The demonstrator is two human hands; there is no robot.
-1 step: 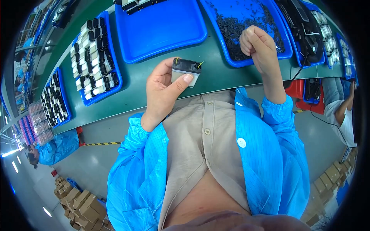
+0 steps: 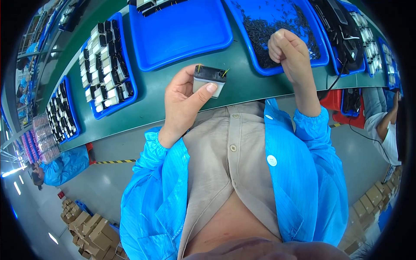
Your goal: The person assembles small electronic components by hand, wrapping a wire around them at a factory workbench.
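My left hand (image 2: 184, 97) grips a small box-shaped unit (image 2: 209, 81) with a black end and a pale body. Its thumb presses on the pale side, and short yellow-green wires stick out at the two corners of the black end. My right hand (image 2: 291, 52) is raised over the near part of a blue tray (image 2: 262, 70) of loose small black pieces (image 2: 260, 41). Those fingers are curled in and pinched together; whatever may be between them is hidden.
A large blue tray (image 2: 186, 37) lies ahead, with several units at its far end. Blue trays of black-and-white units (image 2: 106, 65) stand to the left. At right are a tray with black equipment (image 2: 340, 34) and a cable. Co-workers sit at both sides; the green table's edge runs before me.
My right hand has shifted very slightly to the left. The left hand and the unit in it have stayed in place.
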